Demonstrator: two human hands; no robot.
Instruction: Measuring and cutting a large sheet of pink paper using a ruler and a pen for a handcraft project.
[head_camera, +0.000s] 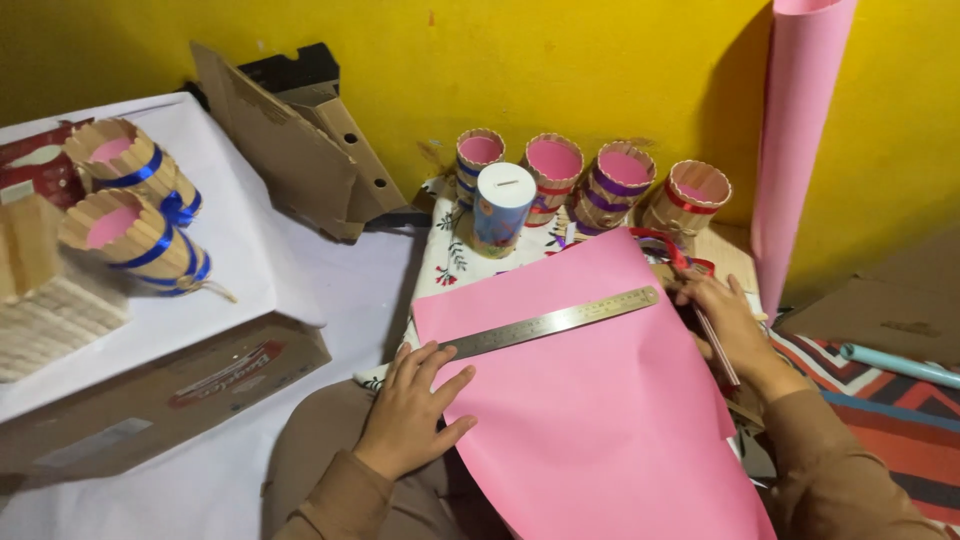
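Yellow wall (600, 60) behind a cluttered floor. A pink paper sheet (590, 400) lies across the lap, a steel ruler (555, 321) on it. The left hand (412, 408), fingers spread, pins the ruler; the right hand (727, 325) grips what seems a pencil (718, 350). Step: marking a line, needing a steady ruler.

A home craft corner on the floor against a yellow wall (560, 60): 4 stick-built pots (553, 165) with pink linings line its foot, a pink paper roll (800, 130) leans on it, cardboard scraps (290, 140) rest against it, a patterned rug (880, 420) lies below.
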